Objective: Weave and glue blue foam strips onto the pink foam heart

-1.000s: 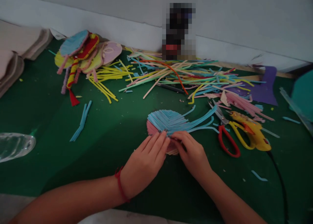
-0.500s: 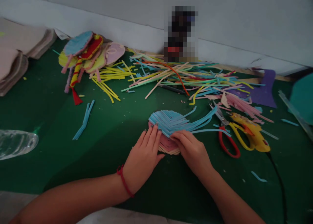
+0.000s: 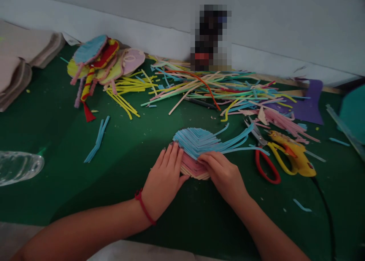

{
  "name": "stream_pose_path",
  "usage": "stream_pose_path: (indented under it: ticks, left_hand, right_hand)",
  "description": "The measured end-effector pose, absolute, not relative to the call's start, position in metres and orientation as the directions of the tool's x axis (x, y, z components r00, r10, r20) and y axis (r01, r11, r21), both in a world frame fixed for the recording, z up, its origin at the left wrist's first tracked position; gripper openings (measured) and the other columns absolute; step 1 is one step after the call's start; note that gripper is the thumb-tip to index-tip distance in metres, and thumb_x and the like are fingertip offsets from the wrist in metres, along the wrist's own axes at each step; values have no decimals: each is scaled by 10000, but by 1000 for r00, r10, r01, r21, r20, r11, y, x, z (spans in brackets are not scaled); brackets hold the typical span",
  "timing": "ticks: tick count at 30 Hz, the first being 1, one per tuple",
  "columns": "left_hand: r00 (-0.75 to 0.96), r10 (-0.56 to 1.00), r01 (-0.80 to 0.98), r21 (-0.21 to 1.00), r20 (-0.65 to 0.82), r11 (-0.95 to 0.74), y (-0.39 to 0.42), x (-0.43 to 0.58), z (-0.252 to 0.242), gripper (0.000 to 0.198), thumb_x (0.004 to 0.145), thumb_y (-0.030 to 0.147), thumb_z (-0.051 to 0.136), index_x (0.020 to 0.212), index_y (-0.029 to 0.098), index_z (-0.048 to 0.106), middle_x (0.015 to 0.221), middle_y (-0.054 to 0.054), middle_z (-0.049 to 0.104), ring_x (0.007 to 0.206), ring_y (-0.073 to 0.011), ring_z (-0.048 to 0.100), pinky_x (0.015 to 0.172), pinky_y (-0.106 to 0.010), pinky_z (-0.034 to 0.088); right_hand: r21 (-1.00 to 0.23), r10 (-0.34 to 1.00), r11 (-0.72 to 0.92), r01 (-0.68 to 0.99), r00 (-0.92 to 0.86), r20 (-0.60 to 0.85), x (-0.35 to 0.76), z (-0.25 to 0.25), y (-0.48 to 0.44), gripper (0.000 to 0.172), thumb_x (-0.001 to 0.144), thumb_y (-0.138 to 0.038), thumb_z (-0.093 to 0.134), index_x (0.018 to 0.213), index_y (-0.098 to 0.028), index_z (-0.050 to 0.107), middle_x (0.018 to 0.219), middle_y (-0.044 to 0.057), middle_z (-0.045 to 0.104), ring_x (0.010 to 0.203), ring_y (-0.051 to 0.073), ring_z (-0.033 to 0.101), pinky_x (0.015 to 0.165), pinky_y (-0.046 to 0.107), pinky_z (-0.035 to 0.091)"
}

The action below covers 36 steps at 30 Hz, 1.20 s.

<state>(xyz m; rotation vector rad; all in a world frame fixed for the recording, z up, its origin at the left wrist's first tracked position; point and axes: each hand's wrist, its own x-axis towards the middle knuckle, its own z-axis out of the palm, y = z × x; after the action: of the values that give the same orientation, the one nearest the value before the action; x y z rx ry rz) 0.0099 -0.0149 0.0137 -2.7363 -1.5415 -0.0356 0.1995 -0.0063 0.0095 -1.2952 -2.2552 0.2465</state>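
A rounded piece of blue pipe cleaners (image 3: 196,139) laid in a V pattern over a pink and cream lower part (image 3: 195,170) lies on the green table, with loose blue ends trailing right. My left hand (image 3: 164,177), red cord bracelet on the wrist, is flat with fingers stretched out, its tips resting on the piece's left edge. At the lower right edge of the blue rows, my right hand (image 3: 226,173) pinches a blue pipe cleaner (image 3: 242,150); the fingertips partly hide the grip. Scissors (image 3: 259,139) with red and yellow handles lie just right of the trailing ends.
A yellow glue gun (image 3: 300,156) with a black cord lies beside the scissors. Loose coloured pipe cleaners (image 3: 205,86) are heaped along the back. Several fan-shaped pieces (image 3: 91,50) are stacked at back left. Two blue pipe cleaners (image 3: 98,139) and a clear bottle (image 3: 19,166) are on the left.
My left hand has slid a little left and down across the piece, uncovering more of the pink part. My right hand keeps its pinch; the lowest blue end has shifted slightly.
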Motion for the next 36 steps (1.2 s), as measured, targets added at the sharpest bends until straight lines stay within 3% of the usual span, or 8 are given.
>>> stream_pose_path:
  ticks: [9, 26, 36]
  left_hand:
    - [477, 879, 879, 30, -11, -476, -12, 10, 18, 642, 895, 469, 494, 1390, 68, 413, 1435, -212, 409, 1323, -326, 403, 1085, -486, 348]
    - [443, 895, 896, 10, -48, -443, -7, 9, 16, 727, 918, 550, 372, 1405, 12, 356, 1469, -203, 349, 1363, -321, 336, 1110, -497, 296]
    - [514, 855, 858, 73, -66, -509, -3, 2, 23, 693, 836, 537, 559, 1431, 241, 363, 1467, -195, 372, 1367, -335, 324, 1083, -517, 317]
  right_hand:
    - [-384, 836, 536, 752, -410, 364, 200, 7, -6, 173, 903, -78, 465, 949, -154, 614, 919, 73, 672, 861, 169, 615, 747, 271, 497]
    - [-397, 840, 534, 747, -415, 349, 201, 6, -6, 182, 913, -93, 447, 936, -156, 616, 908, 72, 672, 851, 165, 607, 754, 281, 497]
    - [-373, 833, 545, 751, -434, 342, 201, 9, -7, 216, 916, -98, 425, 963, -157, 628, 908, 80, 671, 833, 171, 606, 725, 281, 496]
